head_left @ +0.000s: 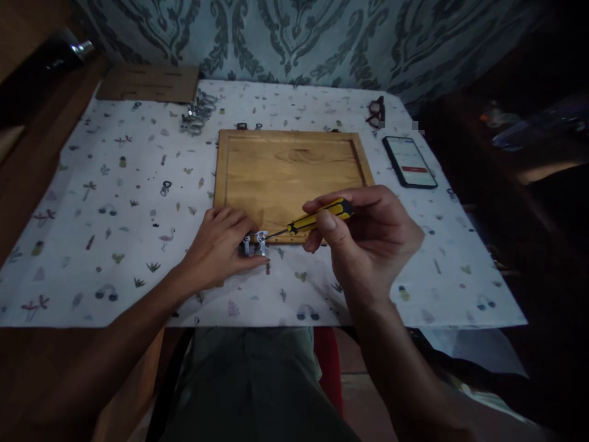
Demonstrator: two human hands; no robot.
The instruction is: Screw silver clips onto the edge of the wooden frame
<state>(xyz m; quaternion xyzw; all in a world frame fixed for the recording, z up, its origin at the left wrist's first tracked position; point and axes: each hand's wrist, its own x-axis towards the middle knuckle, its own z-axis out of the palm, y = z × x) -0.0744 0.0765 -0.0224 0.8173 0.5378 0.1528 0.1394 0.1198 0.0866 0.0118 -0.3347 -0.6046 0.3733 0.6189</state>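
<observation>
A wooden cabinet door [289, 175] with a raised frame lies flat on the table. At its near left corner sits a silver metal hinge [262, 240]. My left hand [225, 240] curls around that corner, fingers over the wood and thumb along the near side, with the hinge between them. A yellow and black screwdriver [317, 217] is pinched by its handle in my right hand [368, 239]. Its thin shaft slants down to the left and the tip meets the hinge. Whether the tip sits in a screw is too small to tell.
More metal hinges [197, 112] lie in a pile beside a piece of cardboard [150, 84] at the back left. Eyeglasses [376, 113] and a lit phone [409, 162] rest on the right. A printed cloth [138, 221] covers the table, and a patterned wall [313, 43] stands behind it.
</observation>
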